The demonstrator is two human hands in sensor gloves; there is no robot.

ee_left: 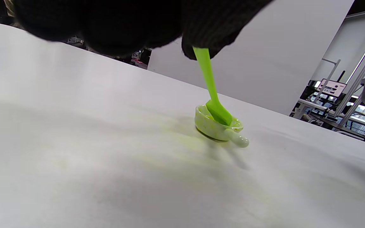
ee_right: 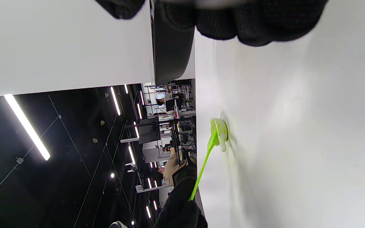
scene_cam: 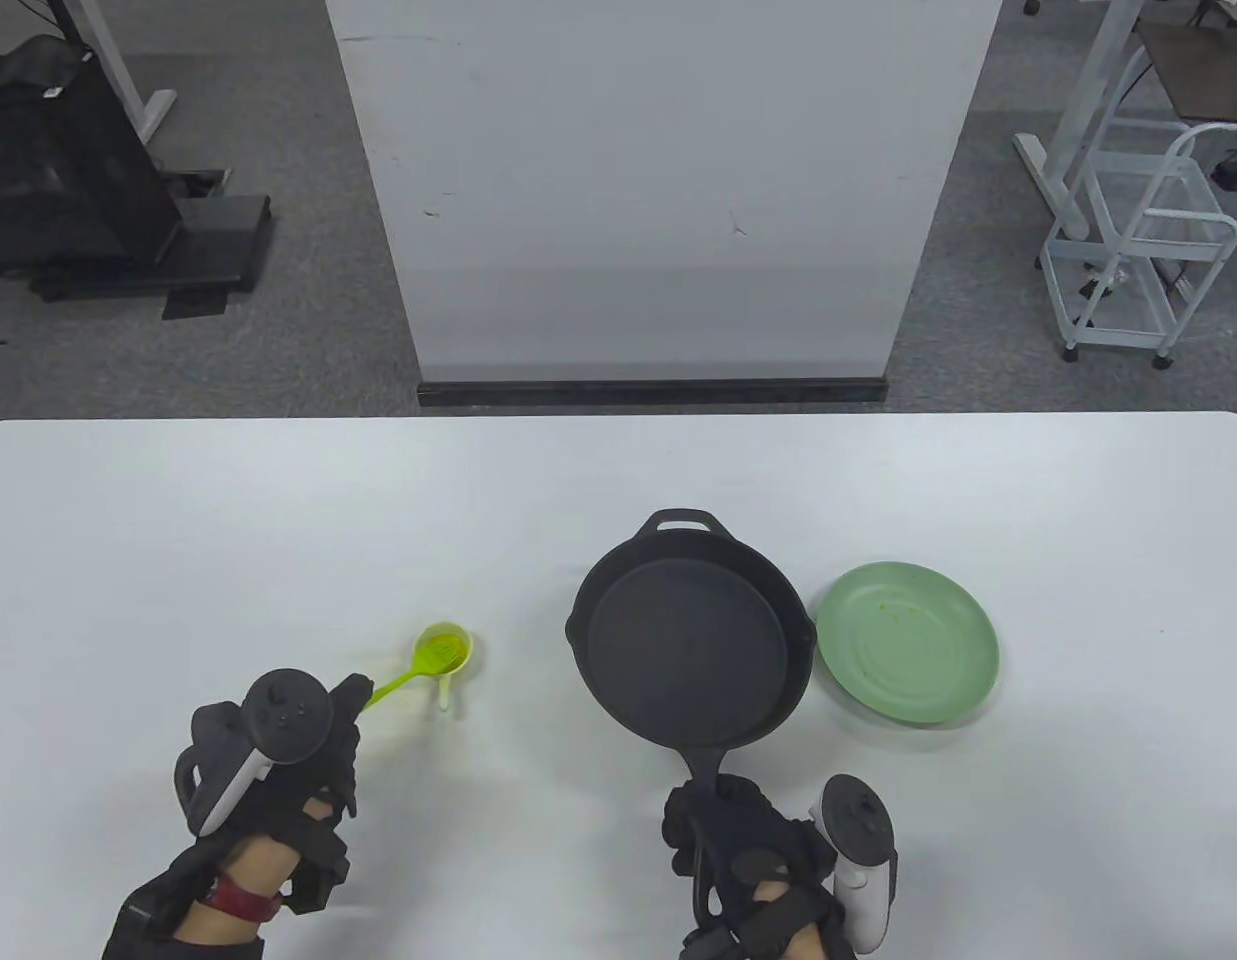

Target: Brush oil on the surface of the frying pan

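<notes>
A black cast-iron frying pan [scene_cam: 690, 650] sits on the white table [scene_cam: 278, 520], its handle toward me. My right hand [scene_cam: 748, 850] grips the pan handle; the pan also shows in the right wrist view [ee_right: 169, 50]. My left hand [scene_cam: 308, 740] holds the handle of a lime-green brush [scene_cam: 418, 672], whose head rests in a small white oil dish [scene_cam: 446, 652]. In the left wrist view the brush [ee_left: 212, 91] dips into the dish [ee_left: 217, 128]. In the right wrist view the brush [ee_right: 205, 160] and dish [ee_right: 222, 134] lie to the pan's left.
A pale green plate [scene_cam: 908, 640] lies just right of the pan. A white panel [scene_cam: 658, 190] stands behind the table's far edge. A white wire cart [scene_cam: 1138, 250] stands on the floor at the far right.
</notes>
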